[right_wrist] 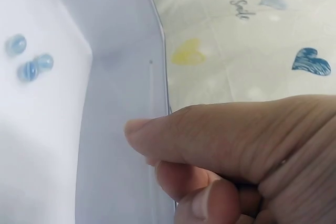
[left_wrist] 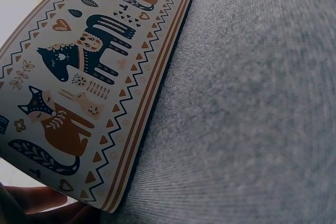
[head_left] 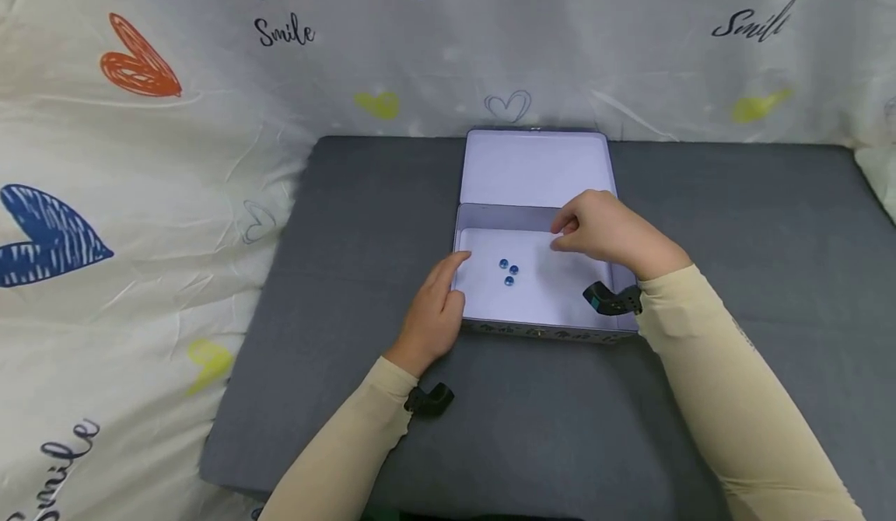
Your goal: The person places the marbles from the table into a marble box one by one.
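Observation:
A shallow tin box [head_left: 546, 326] lies with its lid [head_left: 535, 167] raised at the back; animals and zigzag borders decorate its front wall [left_wrist: 79, 77]. On its white floor, left of centre, sit three small blue glass marbles [head_left: 509, 281], also in the right wrist view as blurred marbles [right_wrist: 29, 71]. My left hand [head_left: 430, 315] rests against the box's left side, index fingertip at the rim, thumb near the front corner. Over the right part of the box is my right hand [head_left: 602, 229], fingers loosely curled, a small gap between thumb and index finger, nothing visible between them.
The box stands on a dark grey cloth-covered table [head_left: 364, 225]. A pale sheet [head_left: 434, 62] printed with hearts and lettering hangs behind it and along the left side. A black wrist strap with a camera [head_left: 612, 299] hangs over the box's right edge.

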Demonstrator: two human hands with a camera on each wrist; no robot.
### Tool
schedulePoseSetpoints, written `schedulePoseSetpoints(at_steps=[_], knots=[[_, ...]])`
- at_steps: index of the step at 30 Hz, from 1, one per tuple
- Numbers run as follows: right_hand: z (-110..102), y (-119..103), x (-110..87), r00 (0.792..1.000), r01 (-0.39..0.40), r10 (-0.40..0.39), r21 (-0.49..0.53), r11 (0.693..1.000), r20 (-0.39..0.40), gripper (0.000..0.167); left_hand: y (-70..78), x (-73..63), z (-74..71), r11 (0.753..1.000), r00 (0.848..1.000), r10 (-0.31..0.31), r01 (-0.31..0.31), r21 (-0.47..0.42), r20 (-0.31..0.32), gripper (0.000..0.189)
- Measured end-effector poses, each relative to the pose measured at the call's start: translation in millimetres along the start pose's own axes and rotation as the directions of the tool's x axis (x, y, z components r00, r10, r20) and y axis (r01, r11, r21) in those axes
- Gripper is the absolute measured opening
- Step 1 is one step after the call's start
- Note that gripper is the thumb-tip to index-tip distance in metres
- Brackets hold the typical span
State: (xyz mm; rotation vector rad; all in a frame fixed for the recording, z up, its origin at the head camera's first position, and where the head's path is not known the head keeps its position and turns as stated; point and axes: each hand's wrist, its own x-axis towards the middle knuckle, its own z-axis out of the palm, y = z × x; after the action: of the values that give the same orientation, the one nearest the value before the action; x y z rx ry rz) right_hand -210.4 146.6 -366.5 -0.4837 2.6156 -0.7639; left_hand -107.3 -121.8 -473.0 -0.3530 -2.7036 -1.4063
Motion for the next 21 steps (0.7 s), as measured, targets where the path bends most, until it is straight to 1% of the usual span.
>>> schedulePoseSetpoints(at_steps=[7, 15, 21], knots=[[-8, 16, -10.4, 0.998, -0.03, 0.029, -0.02, 0.999, -0.049, 0.022, 0.0, 0.3, 1.0, 1.0, 1.0, -0.006, 0.006, 0.01, 0.01, 0.061], [-20, 30, -23.6, 0.995, -0.071, 0.07, -0.018, 0.997, -0.074, 0.024, 1.1, -0.1, -0.6, 1.0, 1.0, -0.002, 0.002, -0.008, -0.002, 0.061], [-25, 46, -33.0, 0.991, -0.112, 0.112, 0.009, 0.994, -0.069, 0.029, 0.6, -0.6, 0.4, 1.0, 1.0, -0.019, 0.019, 0.001, 0.002, 0.061]])
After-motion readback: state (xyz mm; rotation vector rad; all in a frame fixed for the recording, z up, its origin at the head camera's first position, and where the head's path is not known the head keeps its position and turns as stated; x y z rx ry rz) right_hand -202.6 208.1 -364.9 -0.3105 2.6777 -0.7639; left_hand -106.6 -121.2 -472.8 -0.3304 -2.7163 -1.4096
